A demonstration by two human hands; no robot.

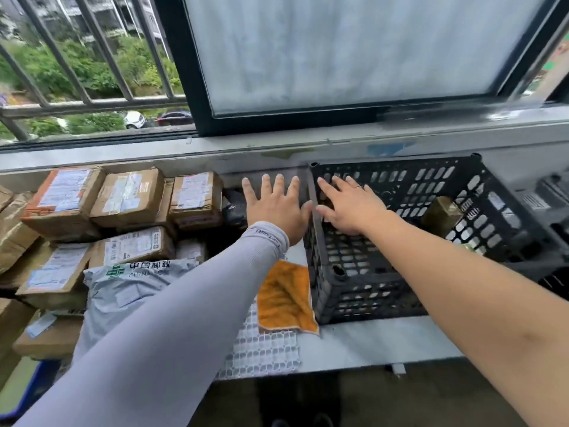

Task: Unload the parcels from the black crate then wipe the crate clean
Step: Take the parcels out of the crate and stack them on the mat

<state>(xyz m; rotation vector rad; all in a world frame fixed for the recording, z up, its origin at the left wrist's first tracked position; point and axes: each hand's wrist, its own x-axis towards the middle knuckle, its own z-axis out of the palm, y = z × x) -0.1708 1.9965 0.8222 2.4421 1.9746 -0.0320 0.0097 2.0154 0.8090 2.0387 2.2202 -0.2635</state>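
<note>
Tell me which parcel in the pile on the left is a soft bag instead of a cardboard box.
The grey China Post mailer bag, lying at the front of the pile under the sleeved left arm. The others around it are taped brown cardboard boxes with labels.

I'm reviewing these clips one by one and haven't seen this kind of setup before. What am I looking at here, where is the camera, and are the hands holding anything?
There is no machine: a person wears a camera on the head, looking down at their own arms. The left hand, in a grey sleeve, is spread open just outside the black crate. The right hand reaches open-fingered into it. Neither holds anything. One brown parcel shows in the crate. Left of it lie stacked cardboard parcels, a grey mail bag and an orange cloth.
</note>
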